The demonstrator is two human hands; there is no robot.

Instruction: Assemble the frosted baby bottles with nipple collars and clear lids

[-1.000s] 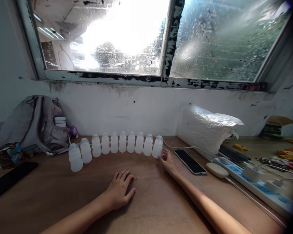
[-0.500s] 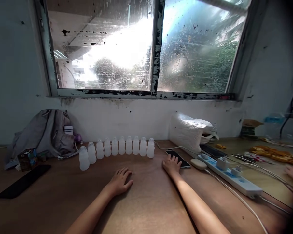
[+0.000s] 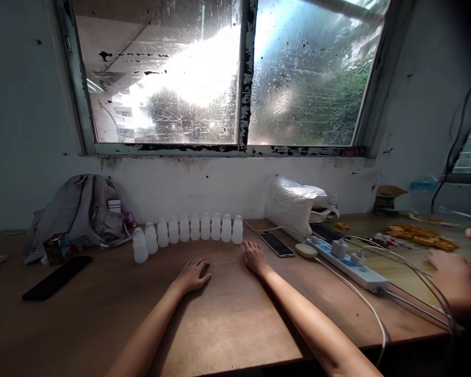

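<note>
My left hand (image 3: 193, 274) rests flat on the brown tabletop (image 3: 215, 319), fingers spread and holding nothing. To its right, my right hand (image 3: 255, 256) also lies on the table, open, its fingers stretched forward. A smartphone (image 3: 277, 244) with a dark screen lies just right of my right hand, apart from it. Beyond both hands several frosted white plastic bottles (image 3: 184, 229) stand upright in a curved row along the wall. The nearest bottle (image 3: 140, 246) is at the row's left end; the one at the right end (image 3: 237, 230) stands just beyond my right fingertips.
A grey backpack (image 3: 76, 209) and a black flat slab (image 3: 57, 278) lie on the left. Rightward are a white padded bag (image 3: 288, 207), a round beige disc (image 3: 306, 251) and a power strip (image 3: 349, 267) with cables. Another person's hand (image 3: 451, 275) is near orange parts (image 3: 419, 237).
My right hand has come off the smartphone and moved left onto the table near the end bottle. My left hand stays put. The view has shifted a little, showing more of the other person's hand.
</note>
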